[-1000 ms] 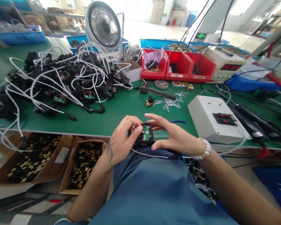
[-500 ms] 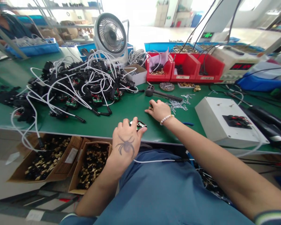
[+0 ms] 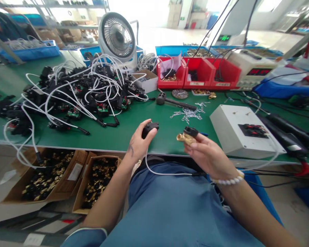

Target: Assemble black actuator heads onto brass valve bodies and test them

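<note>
The left hand point(image 3: 137, 144) pinches a black box point(image 3: 149, 128); the right hand point(image 3: 208, 156), at 3 o'clock, pinches a brass part point(image 3: 186, 136), raised for joining.

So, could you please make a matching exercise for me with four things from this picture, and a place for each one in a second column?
Things:
1. small black plastic housing
2. brass fitting with a black cap
3. white round desk fan
4. flat white box with a black socket

Places:
A. at the far edge of the green table, behind the cable pile
B. in the grip of the left hand
C. on the table, to the right of both hands
D. in the grip of the right hand

Pairs: 1-B, 2-D, 3-A, 4-C
</note>
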{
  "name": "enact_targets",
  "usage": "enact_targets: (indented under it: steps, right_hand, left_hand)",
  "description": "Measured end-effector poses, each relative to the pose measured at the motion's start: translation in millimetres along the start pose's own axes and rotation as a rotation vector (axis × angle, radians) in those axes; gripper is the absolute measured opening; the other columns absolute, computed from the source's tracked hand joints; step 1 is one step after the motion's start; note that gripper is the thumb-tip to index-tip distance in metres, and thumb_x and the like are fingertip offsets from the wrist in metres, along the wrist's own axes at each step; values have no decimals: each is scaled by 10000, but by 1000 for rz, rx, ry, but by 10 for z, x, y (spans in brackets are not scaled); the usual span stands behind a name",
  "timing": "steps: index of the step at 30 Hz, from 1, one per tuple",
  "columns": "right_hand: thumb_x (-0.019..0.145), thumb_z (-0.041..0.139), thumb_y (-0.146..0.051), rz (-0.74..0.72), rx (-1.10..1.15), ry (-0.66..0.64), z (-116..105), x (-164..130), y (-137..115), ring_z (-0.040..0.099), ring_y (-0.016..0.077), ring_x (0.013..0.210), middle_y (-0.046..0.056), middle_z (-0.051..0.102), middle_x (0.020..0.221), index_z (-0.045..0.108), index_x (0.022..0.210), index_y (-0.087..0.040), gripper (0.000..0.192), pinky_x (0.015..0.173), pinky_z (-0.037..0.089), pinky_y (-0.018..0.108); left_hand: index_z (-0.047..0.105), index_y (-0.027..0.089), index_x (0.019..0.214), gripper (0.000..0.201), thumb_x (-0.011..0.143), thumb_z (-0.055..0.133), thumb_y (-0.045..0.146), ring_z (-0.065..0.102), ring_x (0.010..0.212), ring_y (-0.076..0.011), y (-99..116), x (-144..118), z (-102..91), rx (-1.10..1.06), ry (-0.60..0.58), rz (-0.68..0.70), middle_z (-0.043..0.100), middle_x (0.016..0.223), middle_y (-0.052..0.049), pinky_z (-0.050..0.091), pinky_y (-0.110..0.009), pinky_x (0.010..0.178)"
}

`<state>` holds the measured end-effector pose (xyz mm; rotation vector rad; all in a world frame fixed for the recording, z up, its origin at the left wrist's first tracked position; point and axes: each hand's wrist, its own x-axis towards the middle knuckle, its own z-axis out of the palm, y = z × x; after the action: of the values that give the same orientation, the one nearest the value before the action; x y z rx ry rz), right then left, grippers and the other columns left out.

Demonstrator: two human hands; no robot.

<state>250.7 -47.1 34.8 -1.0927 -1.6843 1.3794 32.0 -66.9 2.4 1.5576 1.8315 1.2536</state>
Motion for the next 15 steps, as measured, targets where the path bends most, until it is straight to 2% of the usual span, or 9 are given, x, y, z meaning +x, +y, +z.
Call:
enact_targets:
  steps: [3, 5, 6, 8, 10, 13, 15]
  right_hand:
    - [767, 705, -444, 131, 491, -212, 80, -407, -56, 571, 118, 646, 101, 673, 1046, 622, 1196, -237, 483, 560, 503, 243]
    - [745, 781, -369, 198, 753, -362, 149, -561, -82, 525, 72, 590, 77, 665, 1021, 649, 1165, -238, 459, 529, 482, 192]
    - [746, 796, -336, 204, 802, -413, 175, -603, -96, 526, 62, 593, 68, 658, 1012, 654, 1156, -233, 446, 531, 483, 174]
    - [757, 807, -276, 177, 802, -443, 208, -634, -128, 545, 56, 629, 54, 642, 1022, 652, 1159, -235, 433, 549, 496, 151]
    - [776, 796, -224, 122, 698, -396, 222, -633, -160, 570, 59, 675, 43, 632, 1058, 639, 1189, -257, 443, 577, 518, 144]
    - [800, 772, -161, 32, 445, -286, 231, -644, -187, 640, 93, 862, 24, 647, 1092, 629, 1211, -295, 455, 768, 567, 177]
    - [800, 778, -159, -6, 342, -261, 238, -670, -191, 653, 106, 972, 5, 660, 1105, 616, 1231, -327, 490, 879, 557, 197]
  left_hand:
    - [446, 190, 1421, 494, 968, 345, 356, 657, 1164, -229, 101, -114, -114, -321, -85, -42, 636, 1350, -105, 571, -370, 913]
    - [379, 194, 1467, 556, 945, 381, 387, 616, 1242, -250, 203, -200, -166, -622, -156, -123, 578, 1426, -119, 565, -395, 951]
    - [362, 201, 1476, 573, 945, 397, 413, 591, 1278, -258, 258, -239, -185, -733, -180, -152, 556, 1450, -121, 554, -412, 979]
    - [365, 217, 1473, 569, 972, 372, 485, 557, 1319, -259, 363, -310, -206, -824, -197, -168, 550, 1458, -115, 536, -431, 1017]
    - [390, 238, 1461, 569, 1001, 276, 552, 554, 1324, -256, 450, -369, -209, -783, -182, -146, 582, 1426, -100, 541, -432, 1014]
    - [402, 285, 1459, 564, 1016, 202, 571, 584, 1292, -259, 537, -454, -199, -656, -144, -102, 612, 1391, -67, 564, -425, 982]
    - [404, 309, 1462, 539, 1025, 205, 556, 595, 1276, -258, 567, -512, -195, -593, -126, -63, 604, 1399, -48, 567, -420, 979]
